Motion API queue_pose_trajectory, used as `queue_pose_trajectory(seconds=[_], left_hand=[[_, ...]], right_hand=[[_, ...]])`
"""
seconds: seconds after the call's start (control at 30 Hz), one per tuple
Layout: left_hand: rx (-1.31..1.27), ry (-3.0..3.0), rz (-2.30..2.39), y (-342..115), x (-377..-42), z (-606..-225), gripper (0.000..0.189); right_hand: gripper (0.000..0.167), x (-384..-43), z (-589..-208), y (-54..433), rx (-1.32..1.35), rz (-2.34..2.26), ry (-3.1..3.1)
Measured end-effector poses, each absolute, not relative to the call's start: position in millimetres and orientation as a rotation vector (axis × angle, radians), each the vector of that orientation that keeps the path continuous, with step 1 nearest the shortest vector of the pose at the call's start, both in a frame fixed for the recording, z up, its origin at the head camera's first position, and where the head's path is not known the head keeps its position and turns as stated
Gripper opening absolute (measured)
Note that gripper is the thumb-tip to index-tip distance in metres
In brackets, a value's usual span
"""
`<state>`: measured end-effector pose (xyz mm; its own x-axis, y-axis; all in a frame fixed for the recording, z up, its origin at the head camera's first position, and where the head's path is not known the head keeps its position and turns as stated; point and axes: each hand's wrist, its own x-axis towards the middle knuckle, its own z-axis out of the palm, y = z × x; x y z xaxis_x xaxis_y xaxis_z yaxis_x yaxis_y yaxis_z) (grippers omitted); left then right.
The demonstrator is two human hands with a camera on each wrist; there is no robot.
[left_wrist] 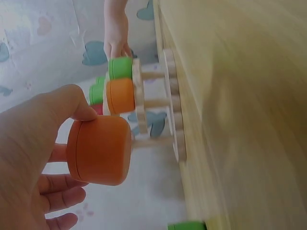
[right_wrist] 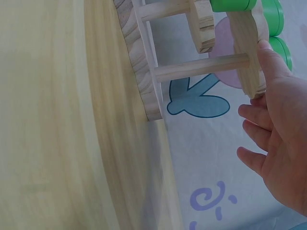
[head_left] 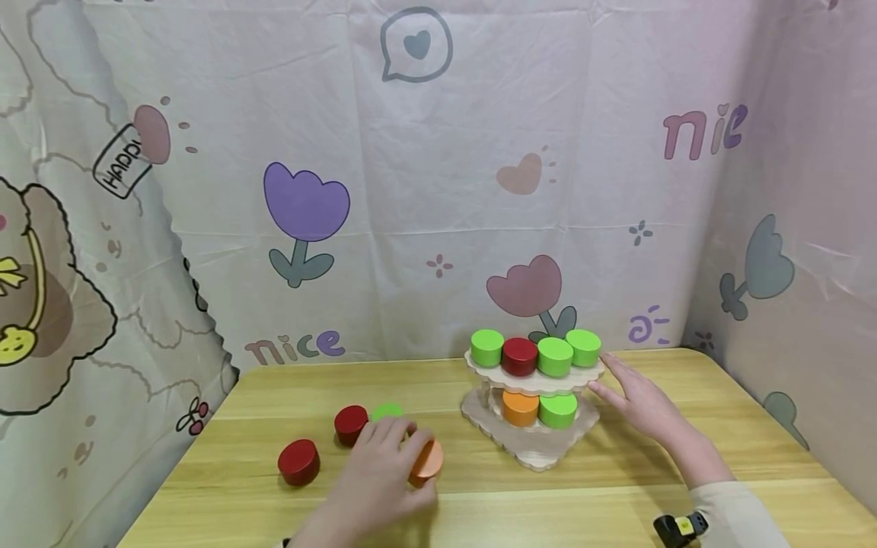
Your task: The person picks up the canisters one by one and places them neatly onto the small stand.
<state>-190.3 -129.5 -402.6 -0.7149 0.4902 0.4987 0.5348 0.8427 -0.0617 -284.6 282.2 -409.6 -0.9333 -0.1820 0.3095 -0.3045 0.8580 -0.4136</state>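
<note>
Pinches an orange cylinder [head_left: 429, 461] in the left grip [head_left: 380, 472], above a table [head_left: 521, 521] of pale yellow, streaky-grained wood, near red cylinders [head_left: 299, 462] and a green cylinder [head_left: 387, 410]. Pinches, with the right grip [head_left: 640, 399], the right corner of a wooden stand's [head_left: 534, 449] upper tier [head_left: 524, 386]. Backed and flanked by creased pale cloth [head_left: 425, 152], printed with tulips [head_left: 307, 202], hearts [head_left: 522, 175] and lettering [head_left: 294, 348].
</note>
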Motion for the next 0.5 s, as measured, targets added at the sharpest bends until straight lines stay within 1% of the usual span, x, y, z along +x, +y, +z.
queue_pose_trajectory(seconds=[0.23,0.5], left_hand=[[-0.894,-2.497,-0.096,-103.1,-192.0,-401.5,0.050],[-0.988,-2.413,-0.053,-75.5,-198.8,-405.3,0.047]], right_hand=[[0.075,-284.1,-408.9,282.3,0.371,0.682,-2.774],[0.075,-283.4,-407.4,281.9,0.372,0.687,-2.778]])
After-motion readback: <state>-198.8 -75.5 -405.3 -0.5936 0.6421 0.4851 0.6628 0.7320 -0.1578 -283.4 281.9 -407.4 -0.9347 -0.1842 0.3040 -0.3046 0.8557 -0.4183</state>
